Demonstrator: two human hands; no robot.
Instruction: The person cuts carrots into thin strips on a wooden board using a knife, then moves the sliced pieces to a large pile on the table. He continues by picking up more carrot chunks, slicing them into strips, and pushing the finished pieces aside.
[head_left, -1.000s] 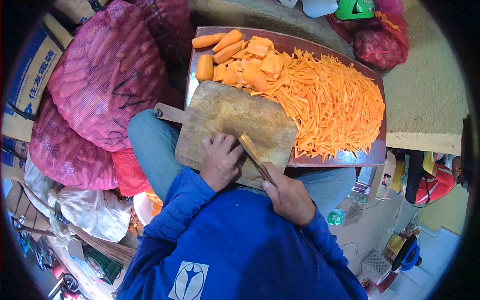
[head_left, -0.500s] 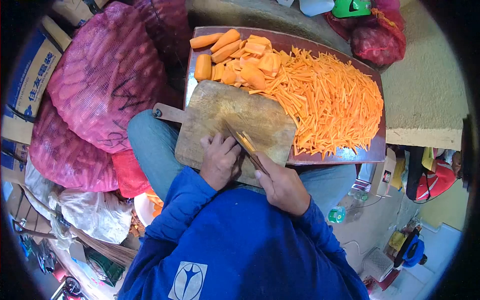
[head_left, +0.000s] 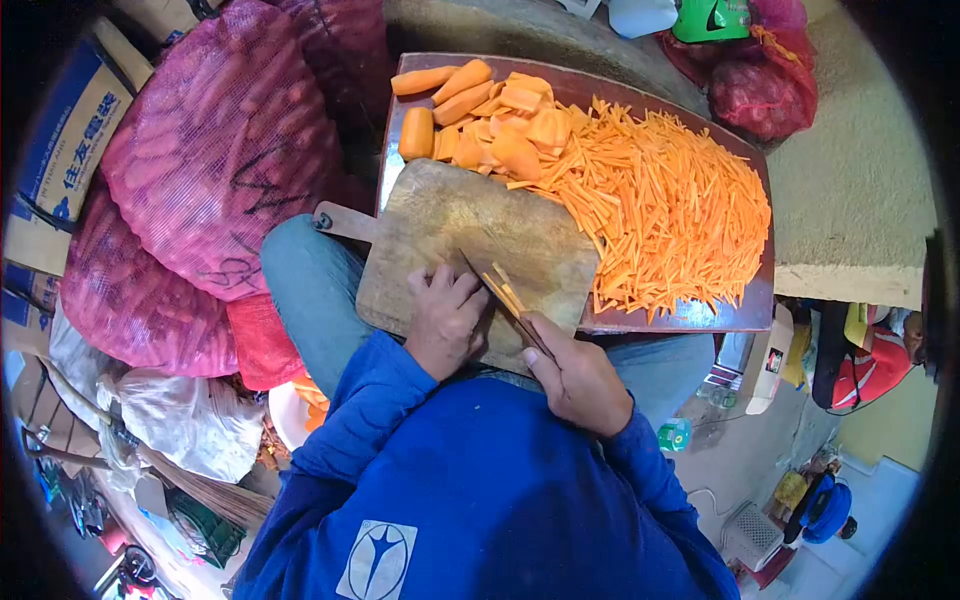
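My right hand (head_left: 577, 378) is closed around the handle of a knife (head_left: 490, 286), whose blade slants up and left over a wooden cutting board (head_left: 430, 220). A few thin carrot strips (head_left: 508, 288) lie on the board against the blade's right side. My left hand (head_left: 447, 318) rests on the board just left of the blade, fingers curled and fingertips down; whatever is under them is hidden. Beyond the board are a heap of carrot strips (head_left: 670, 200), a pile of carrot slices (head_left: 515, 150) and several peeled whole carrots (head_left: 460, 80).
The board overlaps a dark red table (head_left: 755, 310) and sits over my lap. Big red mesh sacks (head_left: 210, 160) stand at the left beside cardboard boxes (head_left: 75, 150). A white bowl (head_left: 288, 415) holds orange pieces by my left leg. A concrete ledge (head_left: 850, 200) borders the right.
The view has shifted slightly, so the scene sits a little further right. More of the carrot strips show beside the blade. Both hands keep nearly the same place on the board.
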